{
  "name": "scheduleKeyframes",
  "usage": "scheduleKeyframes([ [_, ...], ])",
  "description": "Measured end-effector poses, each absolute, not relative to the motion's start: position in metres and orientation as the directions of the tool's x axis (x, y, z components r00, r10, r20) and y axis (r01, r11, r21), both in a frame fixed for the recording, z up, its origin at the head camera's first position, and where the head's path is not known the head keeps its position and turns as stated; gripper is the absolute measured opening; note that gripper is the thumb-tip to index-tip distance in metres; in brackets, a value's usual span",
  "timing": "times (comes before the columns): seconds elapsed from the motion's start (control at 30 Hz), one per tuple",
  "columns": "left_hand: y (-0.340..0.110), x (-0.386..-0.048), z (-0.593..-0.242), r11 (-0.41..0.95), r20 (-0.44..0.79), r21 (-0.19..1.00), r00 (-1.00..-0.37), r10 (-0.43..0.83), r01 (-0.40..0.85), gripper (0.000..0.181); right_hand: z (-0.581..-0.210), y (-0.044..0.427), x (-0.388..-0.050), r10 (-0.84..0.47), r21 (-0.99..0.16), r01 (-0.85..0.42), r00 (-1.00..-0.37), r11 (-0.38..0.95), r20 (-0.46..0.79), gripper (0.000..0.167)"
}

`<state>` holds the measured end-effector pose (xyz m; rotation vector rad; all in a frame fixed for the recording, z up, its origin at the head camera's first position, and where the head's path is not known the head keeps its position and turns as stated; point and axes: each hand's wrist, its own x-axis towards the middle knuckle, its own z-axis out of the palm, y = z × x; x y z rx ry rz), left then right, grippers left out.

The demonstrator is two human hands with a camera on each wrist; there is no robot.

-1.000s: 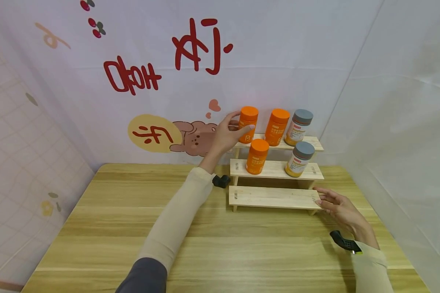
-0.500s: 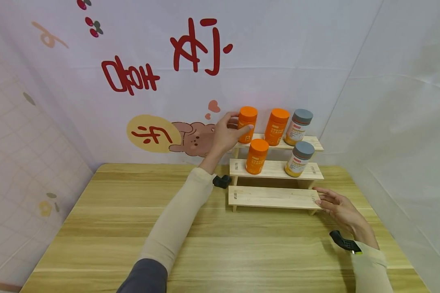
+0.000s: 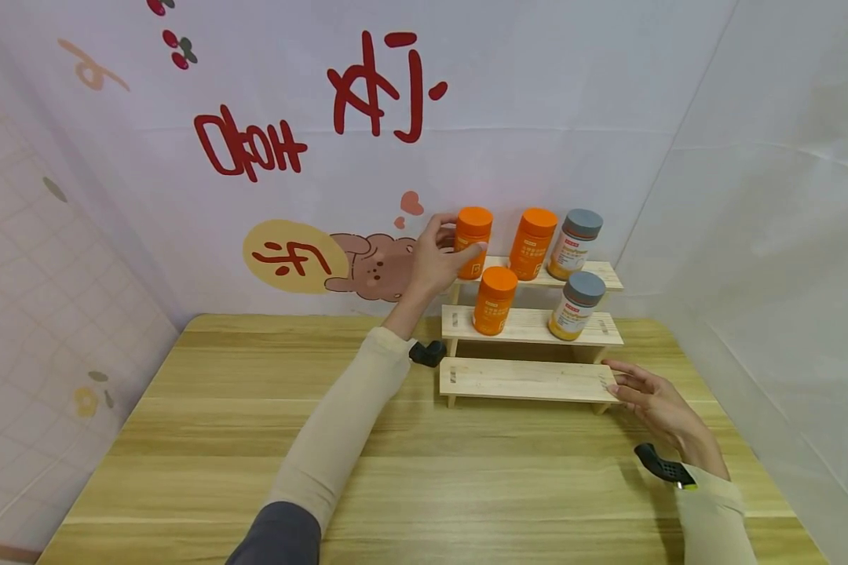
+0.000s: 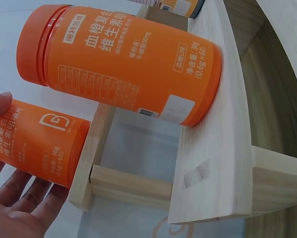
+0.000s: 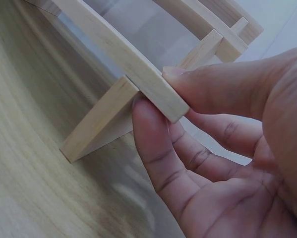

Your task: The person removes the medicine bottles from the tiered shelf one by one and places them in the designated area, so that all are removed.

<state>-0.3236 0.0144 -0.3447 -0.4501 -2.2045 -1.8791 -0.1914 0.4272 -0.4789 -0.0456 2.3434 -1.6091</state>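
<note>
My left hand (image 3: pixel 434 263) grips an orange bottle (image 3: pixel 473 243) at the left end of the top tier; in the left wrist view its fingers curl round that bottle (image 4: pixel 39 141). To its right on the top tier are another orange bottle (image 3: pixel 533 244) and a grey-capped bottle (image 3: pixel 575 245). The middle tier holds an orange bottle (image 3: pixel 495 301) at left and a grey-capped bottle (image 3: pixel 577 306) at right. With thumb and fingers, my right hand (image 3: pixel 660 408) pinches the right end of the bottom tier (image 3: pixel 530 380); the right wrist view shows the board (image 5: pixel 133 64) between them.
The three-tier wooden rack stands on a wood-grain table (image 3: pixel 254 392), close to a white printed backdrop (image 3: pixel 537 94). Another pale sheet (image 3: pixel 784 259) hangs on the right side. A black wrist device (image 3: pixel 427 353) is beside the rack's left edge.
My left hand and the orange bottle it grips have shifted slightly left on the top tier. My right hand stays at the bottom tier's right end.
</note>
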Motion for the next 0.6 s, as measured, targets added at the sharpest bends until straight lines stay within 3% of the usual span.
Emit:
scheduleKeyframes([
  [0.6,-0.001,-0.308,-0.347,0.062,0.382,0.919,-0.919,0.093,0.389,0.060,-0.480,0.425,-0.194,-0.184,-0.926,0.139,-0.959,0.351,-0.214,0.064],
])
